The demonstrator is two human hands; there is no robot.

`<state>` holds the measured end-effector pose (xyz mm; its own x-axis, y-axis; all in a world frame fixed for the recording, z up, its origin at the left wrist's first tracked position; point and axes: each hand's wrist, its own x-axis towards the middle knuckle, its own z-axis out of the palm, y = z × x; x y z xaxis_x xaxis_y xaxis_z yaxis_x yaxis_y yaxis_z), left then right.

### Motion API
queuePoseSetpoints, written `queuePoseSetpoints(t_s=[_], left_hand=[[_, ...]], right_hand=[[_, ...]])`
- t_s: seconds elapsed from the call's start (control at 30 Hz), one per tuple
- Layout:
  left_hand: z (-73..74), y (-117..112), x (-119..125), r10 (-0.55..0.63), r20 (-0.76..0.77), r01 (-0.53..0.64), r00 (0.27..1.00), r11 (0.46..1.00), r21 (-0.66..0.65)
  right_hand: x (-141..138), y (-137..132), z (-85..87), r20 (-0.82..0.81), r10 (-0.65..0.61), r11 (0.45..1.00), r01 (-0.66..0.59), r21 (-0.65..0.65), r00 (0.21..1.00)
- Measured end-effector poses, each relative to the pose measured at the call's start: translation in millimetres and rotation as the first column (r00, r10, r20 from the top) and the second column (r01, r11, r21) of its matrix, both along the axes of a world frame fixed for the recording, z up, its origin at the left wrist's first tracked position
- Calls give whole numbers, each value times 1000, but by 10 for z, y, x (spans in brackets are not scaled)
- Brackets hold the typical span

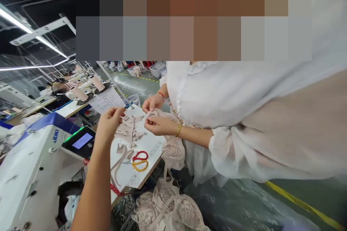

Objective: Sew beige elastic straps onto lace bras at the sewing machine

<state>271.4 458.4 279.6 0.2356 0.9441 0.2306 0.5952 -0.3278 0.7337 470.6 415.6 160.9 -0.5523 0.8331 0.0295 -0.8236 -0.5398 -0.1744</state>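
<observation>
My left hand (110, 122) reaches in over the sewing table (151, 153), its thumb and fingers pinched together. Whether something small is between the fingertips, I cannot make out. Just beyond it lie beige fabric pieces (126, 130) with dark wavy stripes. Nearer to me are loose beige straps (118, 168) and scissors (140, 161) with one red and one yellow handle. Across the table's corner, a co-worker's two hands (159, 125) hold the edge of a beige patterned bra (172, 153), which hangs down past the table's edge. My right hand is out of view.
A white and blue sewing machine (46, 148) with a lit display panel (81, 141) stands at left. Behind it are thread cones (97, 83) and a printed sheet (107, 100). Below the table's edge is a heap of beige bras (168, 209). The co-worker's white sleeve (244, 144) fills the right.
</observation>
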Motion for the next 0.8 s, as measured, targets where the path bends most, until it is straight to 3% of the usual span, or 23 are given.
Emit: queuePoseSetpoints(t_s=[0.1, 0.2, 0.47, 0.8], left_hand=[[-322, -234, 266, -156, 55, 160, 986, 982, -97], [-441, -288, 408, -223, 88, 235, 971, 956, -176], [-322, -131, 636, -257, 19, 252, 966, 931, -264], [-181, 44, 824, -251, -259, 179, 933, 946, -271]], right_hand=[[16, -36, 64, -61, 11, 991, -19, -132, 998], [24, -65, 123, -103, 12, 977, -33, -212, 995], [58, -40, 183, -122, -24, 950, -16, -312, 992], [171, -88, 246, -111, 47, 938, -82, -337, 993]])
